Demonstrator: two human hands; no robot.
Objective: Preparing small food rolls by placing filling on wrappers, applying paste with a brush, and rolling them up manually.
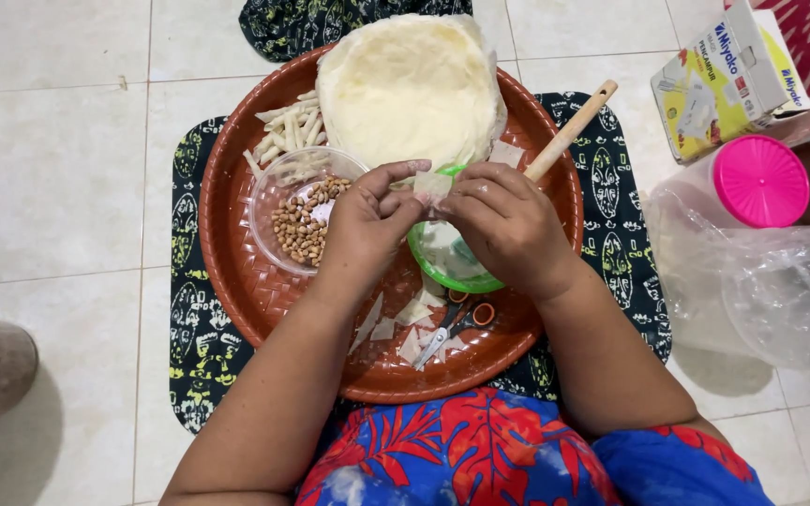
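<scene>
My left hand [367, 225] and my right hand [506, 225] meet over the middle of a round brown woven tray [236, 272]. Together their fingertips pinch a small pale piece of dough wrapper [430, 186], folded between them. Directly under the hands sits a green bowl [442, 267] with a wooden handle [569, 131] sticking out toward the upper right. A stack of pale round wrapper sheets [410, 84] lies at the far side of the tray. A clear bowl of peanuts [300, 223] stands just left of my left hand.
Cut pale strips [285, 131] lie by the peanut bowl. Small scissors [457, 323] and wrapper scraps [396, 323] rest at the tray's near side. A patterned dark cloth [189, 328] lies under the tray. To the right stand a pink-lidded container [759, 180], a cardboard box [724, 80] and clear plastic containers [789, 305].
</scene>
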